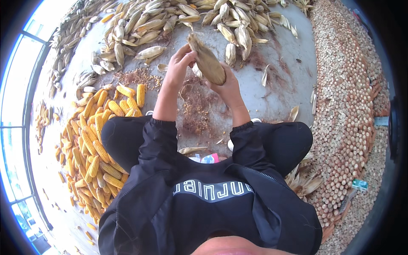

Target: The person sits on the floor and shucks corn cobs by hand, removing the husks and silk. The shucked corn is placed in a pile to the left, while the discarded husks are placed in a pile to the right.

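An ear of corn in its dry tan husk (207,60) is held slantwise in front of me, above the floor. Its thick lower end rests in the grip of my right hand (228,83). On the other side, my left hand (179,63) pinches the husk near the upper end with thumb and fingers. Part of a pale thing (197,70) shows between my hands, and I cannot tell what it is. The husk covers the kernels completely on the side I see. Beneath my hands, loose kernels and brown corn silk (197,116) lie scattered on the concrete floor (274,95).
Husked yellow cobs (92,143) are heaped at my left knee. Ears still in their husks (149,24) form a pile ahead. A long stack of cobs laid end-on (341,95) runs along my right. Loose husks (304,181) lie by my right leg. A window frame (28,111) stands far left.
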The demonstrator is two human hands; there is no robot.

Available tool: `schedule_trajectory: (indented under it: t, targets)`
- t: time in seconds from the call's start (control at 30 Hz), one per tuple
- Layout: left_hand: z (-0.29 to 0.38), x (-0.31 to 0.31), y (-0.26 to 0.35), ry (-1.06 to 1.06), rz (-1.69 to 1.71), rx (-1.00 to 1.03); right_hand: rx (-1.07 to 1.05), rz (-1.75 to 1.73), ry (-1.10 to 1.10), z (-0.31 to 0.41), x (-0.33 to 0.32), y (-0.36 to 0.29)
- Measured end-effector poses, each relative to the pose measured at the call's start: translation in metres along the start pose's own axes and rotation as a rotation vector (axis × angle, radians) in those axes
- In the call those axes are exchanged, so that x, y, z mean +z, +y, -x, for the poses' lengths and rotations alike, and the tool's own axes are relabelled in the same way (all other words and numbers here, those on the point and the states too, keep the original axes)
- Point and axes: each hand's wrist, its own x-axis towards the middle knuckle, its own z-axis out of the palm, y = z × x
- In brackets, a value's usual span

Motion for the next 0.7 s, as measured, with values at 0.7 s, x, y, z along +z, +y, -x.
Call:
schedule_trajectory:
  t: [0.7]
  targets:
    - [0.024,0.006,0.002,0.029,0.144,0.001,-0.043,0.157,0.027,0.025,0.004,-0.001]
